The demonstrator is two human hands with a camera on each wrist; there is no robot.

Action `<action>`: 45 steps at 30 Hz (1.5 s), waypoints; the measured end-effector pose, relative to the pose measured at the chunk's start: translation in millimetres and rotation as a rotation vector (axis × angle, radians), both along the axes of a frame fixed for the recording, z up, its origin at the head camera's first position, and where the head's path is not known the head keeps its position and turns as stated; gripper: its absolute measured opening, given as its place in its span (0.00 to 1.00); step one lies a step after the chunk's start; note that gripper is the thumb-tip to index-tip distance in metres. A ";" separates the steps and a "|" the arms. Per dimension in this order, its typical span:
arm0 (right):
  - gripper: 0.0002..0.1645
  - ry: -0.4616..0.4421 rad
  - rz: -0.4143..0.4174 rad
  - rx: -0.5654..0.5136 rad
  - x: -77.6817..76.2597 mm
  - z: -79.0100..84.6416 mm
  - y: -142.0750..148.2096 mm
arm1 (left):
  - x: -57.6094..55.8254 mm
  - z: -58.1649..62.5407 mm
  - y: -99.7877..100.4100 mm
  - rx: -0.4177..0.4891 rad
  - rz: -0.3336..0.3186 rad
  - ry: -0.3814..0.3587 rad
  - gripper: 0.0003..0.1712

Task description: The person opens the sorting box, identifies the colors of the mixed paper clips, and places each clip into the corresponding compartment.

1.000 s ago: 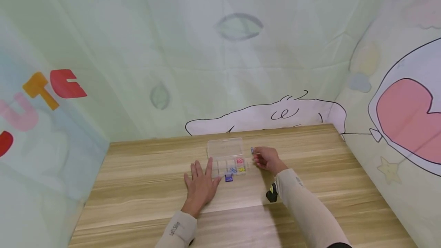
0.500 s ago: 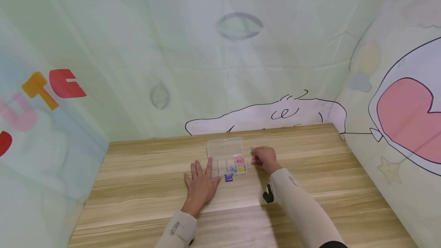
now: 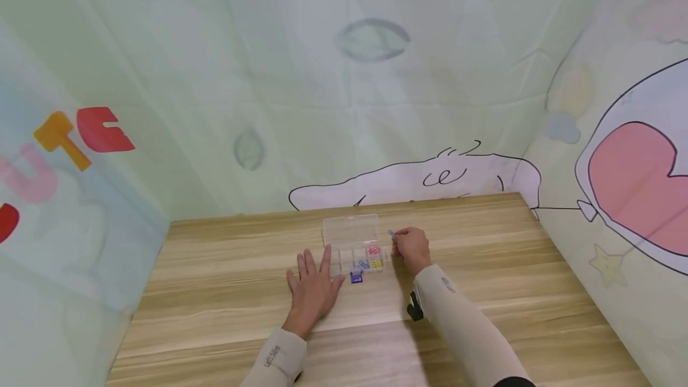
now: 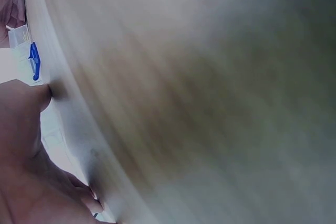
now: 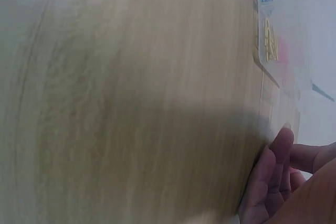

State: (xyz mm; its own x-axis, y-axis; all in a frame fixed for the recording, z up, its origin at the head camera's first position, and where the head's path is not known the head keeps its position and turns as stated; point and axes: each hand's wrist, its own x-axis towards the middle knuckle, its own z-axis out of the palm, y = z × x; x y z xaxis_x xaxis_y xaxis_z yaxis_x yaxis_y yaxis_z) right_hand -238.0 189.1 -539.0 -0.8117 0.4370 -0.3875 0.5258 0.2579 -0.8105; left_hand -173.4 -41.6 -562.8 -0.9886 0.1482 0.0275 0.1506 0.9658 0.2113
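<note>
A clear plastic compartment box (image 3: 346, 260) lies on the table with its transparent lid (image 3: 350, 230) folded back. Red paper clips (image 3: 374, 250), yellow paper clips (image 3: 376, 264) and blue paper clips (image 3: 363, 265) sit in separate compartments at its right part. A blue latch (image 3: 356, 277) hangs at the box's front edge. My left hand (image 3: 313, 291) rests with spread fingers on the table and the box's left end. To the right of the box, my right hand (image 3: 412, 248) pinches a small blue paper clip (image 3: 390, 233) between thumb and index finger; the right wrist view hides the clip.
The wooden tabletop (image 3: 226, 315) spreads around the box. A printed fabric backdrop (image 3: 301, 106) rises behind the table's back edge, with more fabric on the left and right sides. A dark strapped device (image 3: 414, 307) sits at my right wrist.
My right hand, with the blue paper clip, has shifted slightly left toward the box, and its forearm has swung left. The left hand and the box stay where they were.
</note>
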 end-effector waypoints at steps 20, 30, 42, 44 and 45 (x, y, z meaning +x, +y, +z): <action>0.11 0.028 -0.002 -0.058 1.2 -1.1 1.7 | -0.4 -0.1 -0.3 -0.004 0.002 -0.020 0.44; 0.07 0.038 0.094 0.196 7.6 0.2 -3.8 | 0.3 -0.4 0.0 0.003 -0.001 -0.016 0.44; 0.08 -0.006 0.098 0.183 6.6 -2.3 1.0 | -1.8 -1.0 0.9 -0.007 0.010 -0.048 0.45; 0.08 0.012 0.078 0.110 5.6 -4.2 3.2 | -2.1 -1.9 1.1 -0.004 0.009 -0.046 0.45; 0.07 0.023 0.061 0.041 4.9 -4.7 4.6 | -2.1 -2.1 1.2 -0.002 0.009 -0.046 0.45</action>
